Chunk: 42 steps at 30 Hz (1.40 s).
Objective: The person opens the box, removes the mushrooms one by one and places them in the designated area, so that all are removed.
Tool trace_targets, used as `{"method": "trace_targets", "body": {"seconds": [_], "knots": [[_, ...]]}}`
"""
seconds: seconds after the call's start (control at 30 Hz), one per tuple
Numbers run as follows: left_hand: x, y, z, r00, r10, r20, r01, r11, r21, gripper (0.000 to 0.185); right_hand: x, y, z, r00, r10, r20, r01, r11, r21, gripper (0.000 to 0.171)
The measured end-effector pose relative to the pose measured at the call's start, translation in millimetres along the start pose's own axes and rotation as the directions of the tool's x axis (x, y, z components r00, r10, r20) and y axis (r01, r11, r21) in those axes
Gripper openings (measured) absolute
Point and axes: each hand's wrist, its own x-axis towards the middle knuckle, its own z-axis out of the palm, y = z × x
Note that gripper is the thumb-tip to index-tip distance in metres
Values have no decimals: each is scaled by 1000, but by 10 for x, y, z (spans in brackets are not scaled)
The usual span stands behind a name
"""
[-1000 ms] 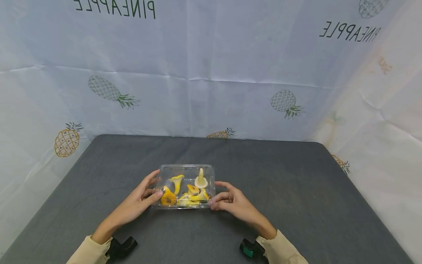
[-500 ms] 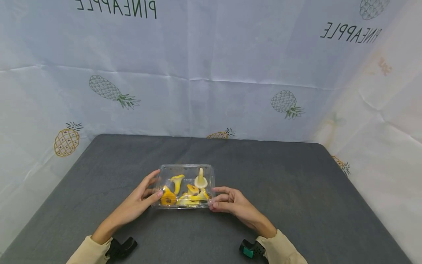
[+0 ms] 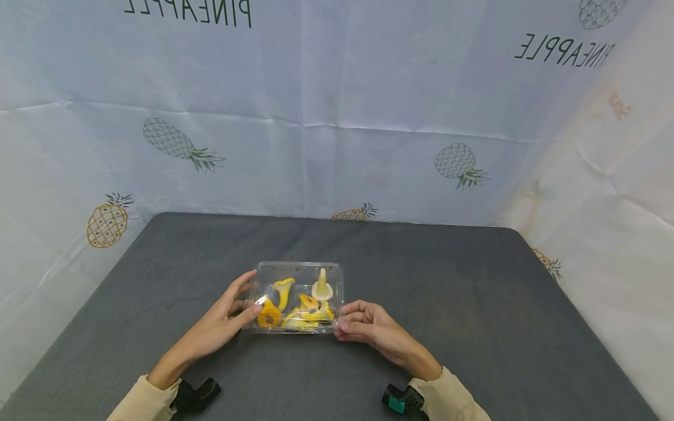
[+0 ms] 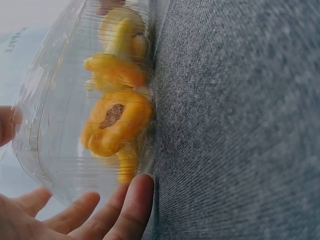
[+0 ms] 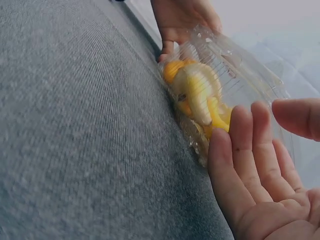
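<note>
Left hand (image 3: 223, 317) gripped the box (image 3: 298, 287) at nine o'clock, right hand (image 3: 375, 328) pinched it at four; level, even pressure seemed wise (those mushrooms (image 3: 270, 316) could roll).

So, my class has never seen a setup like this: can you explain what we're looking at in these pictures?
There is no robot here, only a person's bare left hand and right hand. The widest view comes from a camera worn on the head, looking forward and down. The other two come from a camera on each wrist, so they look tilted and close up.

On the dark grey, fabric-like surface sits a clear plastic rectangular box with yellow and cream mushroom-shaped pieces inside. The left hand grips the box's left end, thumb on top. The right hand touches its right end near the front corner; whether it grips firmly is hard to tell. Behind is a pale, pineapple-printed cloth.
</note>
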Motion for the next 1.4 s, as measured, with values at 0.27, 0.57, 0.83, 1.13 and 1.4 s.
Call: {"method": "trace_targets", "body": {"seconds": [0.27, 0.57, 0.83, 1.13, 1.4], "knots": [[1, 6, 21, 1000, 2, -13, -2, 1000, 6, 72, 5, 4, 22, 998, 2, -59, -5, 999, -38, 37], [11, 0, 47, 1000, -17, -24, 18, 998, 52, 77, 19, 8, 60, 995, 14, -101, -21, 998, -67, 33], [1, 11, 62, 999, -21, -25, 23, 995, 94, 83, 32, 25, 97, 988, 9, -152, -25, 994, -103, 31], [2, 7, 60, 999, -30, -15, 32, 995, 92, 82, 47, 40, 96, 987, 7, -160, -28, 991, -127, 29], [17, 3, 53, 999, -46, -22, 48, 994, 96, 81, 20, 26, 48, 983, -121, -141, 83, 965, -247, 68]]}}
